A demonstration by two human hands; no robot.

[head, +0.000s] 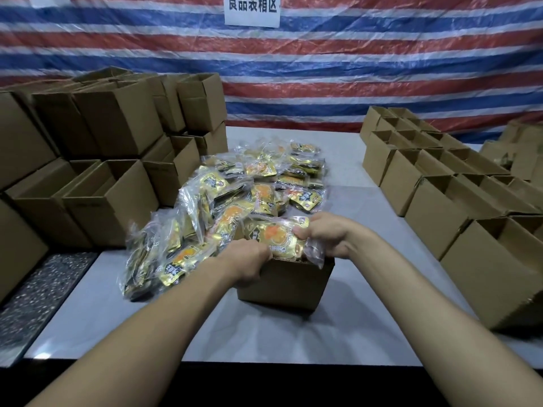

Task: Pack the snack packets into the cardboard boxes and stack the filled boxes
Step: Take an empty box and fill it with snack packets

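An open cardboard box (pixel 288 284) stands on the table in front of me. A gold and orange snack packet (pixel 279 235) lies across its open top. My left hand (pixel 249 261) curls over the box's left rim at the packet's left end. My right hand (pixel 321 235) grips the packet's right end, fingers curled round the clear wrapper. Behind and to the left of the box lies a large heap of the same snack packets (pixel 235 189).
Stacks of cardboard boxes (pixel 111 171) fill the left side of the grey table (pixel 352 327). Rows of open boxes (pixel 440 183) line the right side. A striped tarp with a white sign (pixel 252 8) hangs behind. A speckled dark floor (pixel 38 295) shows at left.
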